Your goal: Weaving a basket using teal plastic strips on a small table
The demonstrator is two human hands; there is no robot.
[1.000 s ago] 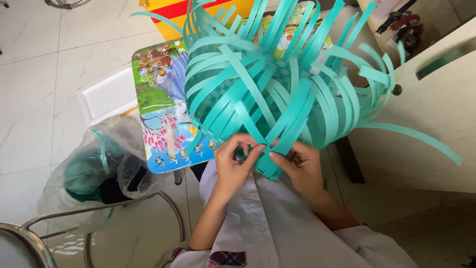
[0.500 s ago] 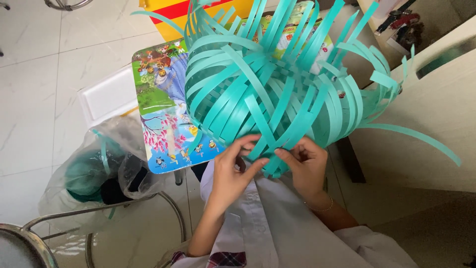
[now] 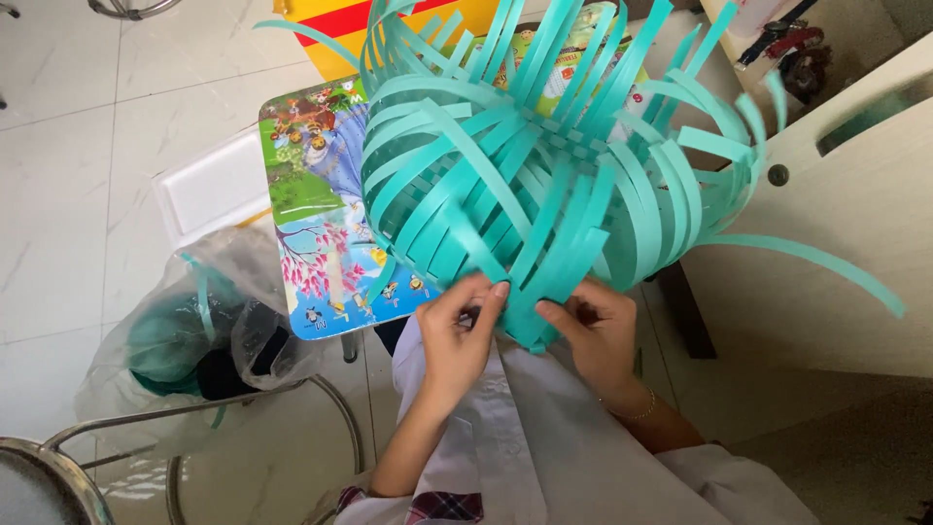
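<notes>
Fingers of the left hand [image 3: 457, 335] have crept along since a moment ago, now pinching a diagonal teal strip [image 3: 466, 243] at the near rim of the half-woven teal basket [image 3: 544, 185]; weaving looks mid-course. Right hand [image 3: 598, 331] grips the neighbouring strip ends just beside it, touching the rim. Basket sits above the lap, over the colourful small table [image 3: 311, 204]. Beyond its left edge lies a plastic bag [image 3: 175, 340] of teal strips.

A clear plastic bag [image 3: 185, 335] holding teal material sits at the lower left, beside a metal stool. A rectangular cartoon-printed board [image 3: 316, 204] in green, blue and pink lies just right of it. A yellow-and-red box [image 3: 330, 19] stands at the top edge.
</notes>
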